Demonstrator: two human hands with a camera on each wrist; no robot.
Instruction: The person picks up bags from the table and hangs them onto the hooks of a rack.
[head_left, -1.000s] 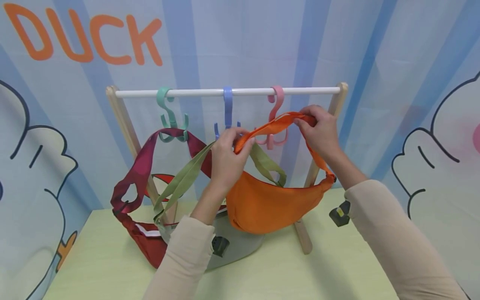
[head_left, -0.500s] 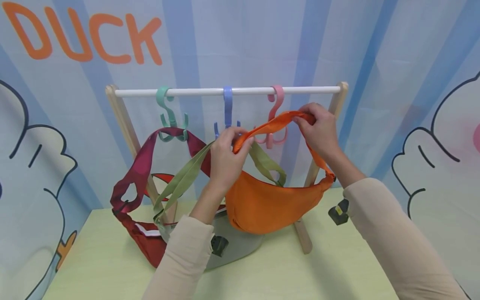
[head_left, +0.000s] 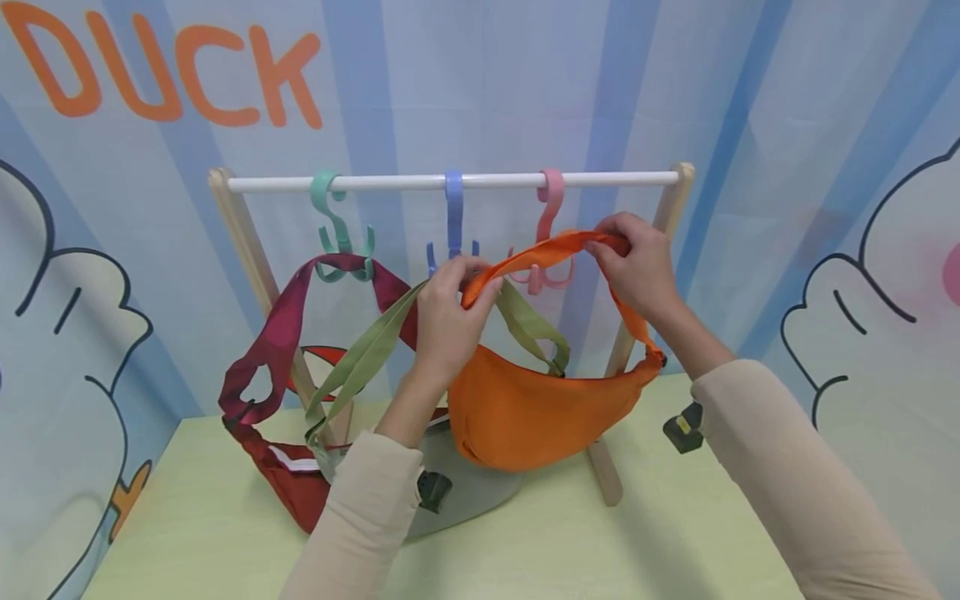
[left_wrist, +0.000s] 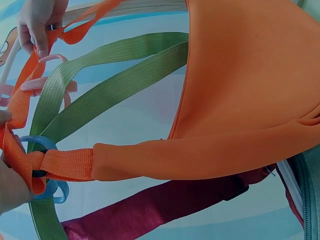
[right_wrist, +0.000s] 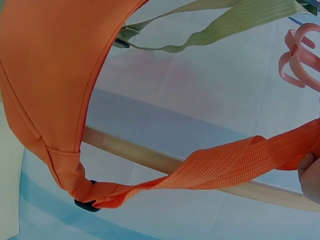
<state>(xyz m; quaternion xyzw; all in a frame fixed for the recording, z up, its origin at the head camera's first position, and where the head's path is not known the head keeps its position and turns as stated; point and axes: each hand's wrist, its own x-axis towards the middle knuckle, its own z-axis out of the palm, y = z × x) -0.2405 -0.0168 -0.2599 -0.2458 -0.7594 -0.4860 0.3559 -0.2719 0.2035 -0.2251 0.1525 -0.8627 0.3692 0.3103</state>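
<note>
My left hand (head_left: pixel 450 321) and right hand (head_left: pixel 637 267) each pinch the webbing strap (head_left: pixel 551 250) of an orange sling bag (head_left: pixel 540 417). Between them the strap arches across the front of the pink hook (head_left: pixel 551 196), whose prongs show below it. The bag body hangs under the strap, above the table. In the left wrist view, my left fingers (left_wrist: pixel 15 185) grip the strap near its black buckle, close to the blue hook (left_wrist: pixel 60 192). The right wrist view shows my right thumb (right_wrist: pixel 309 172) on the twisted strap at the frame's edge.
A white rail (head_left: pixel 390 182) on wooden legs carries the three hooks. A dark red bag (head_left: pixel 288 312) hangs from the green hook (head_left: pixel 330 212). A grey-green bag (head_left: pixel 480 492) with an olive strap (head_left: pixel 367 346) hangs beside it, partly behind my left arm.
Both hands keep their hold on the strap. My right hand and the strap's arch have dipped slightly, and the orange bag has shifted a little to the left.
</note>
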